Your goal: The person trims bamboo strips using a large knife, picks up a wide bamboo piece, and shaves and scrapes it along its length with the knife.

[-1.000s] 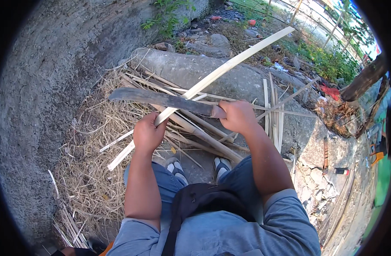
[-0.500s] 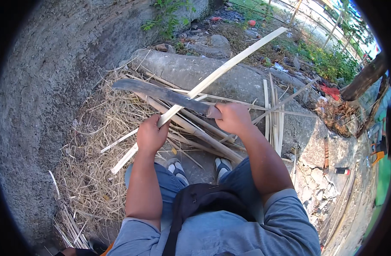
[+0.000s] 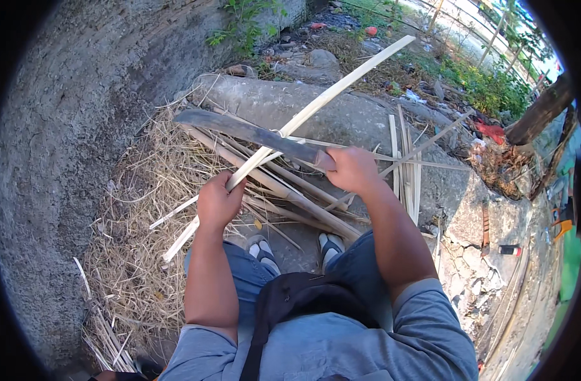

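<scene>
My left hand is closed round a long pale bamboo strip, which slants from lower left to far upper right. In my closed right hand is the handle of a machete. Its wide dark blade points left and lies across the strip, just beyond my left hand. A small curl of shaving shows where blade and strip meet. Below the blade, several bamboo poles lie in a pile in front of my feet.
Shavings heap up on the left, beside a rough concrete wall. Ahead lies a rounded concrete slab. Several finished-looking strips lean against it at the right. A small black and red object rests on the ground farther right.
The machete has shifted slightly right and down, with its tip raised a little. The strip's far end has moved slightly left. Both hands keep their hold.
</scene>
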A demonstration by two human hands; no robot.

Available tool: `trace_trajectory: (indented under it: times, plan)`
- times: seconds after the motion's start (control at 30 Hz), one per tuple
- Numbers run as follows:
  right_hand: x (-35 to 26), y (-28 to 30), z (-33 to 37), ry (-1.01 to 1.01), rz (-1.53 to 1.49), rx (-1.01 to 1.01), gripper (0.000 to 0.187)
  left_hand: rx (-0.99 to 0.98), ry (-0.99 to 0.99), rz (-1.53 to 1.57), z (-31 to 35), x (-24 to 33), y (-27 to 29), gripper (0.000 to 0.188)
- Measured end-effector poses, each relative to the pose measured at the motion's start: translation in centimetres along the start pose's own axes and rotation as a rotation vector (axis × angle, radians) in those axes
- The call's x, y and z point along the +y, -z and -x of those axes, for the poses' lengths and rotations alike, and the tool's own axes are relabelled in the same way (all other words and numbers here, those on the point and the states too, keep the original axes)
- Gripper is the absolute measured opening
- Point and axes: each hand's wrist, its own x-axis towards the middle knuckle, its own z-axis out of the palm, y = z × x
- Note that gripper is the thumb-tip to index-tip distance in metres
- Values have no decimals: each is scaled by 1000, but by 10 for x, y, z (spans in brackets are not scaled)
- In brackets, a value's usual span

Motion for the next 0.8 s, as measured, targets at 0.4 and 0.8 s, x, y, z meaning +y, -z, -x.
trace_trajectory:
  times: [0.4, 0.8]
  plan:
    - [-4, 12, -3, 8, 6, -36, 21, 11, 41, -37, 4, -6, 6, 31]
    - [-5, -10, 4, 37, -64, 21, 21, 2, 18, -44, -1, -6, -6, 31]
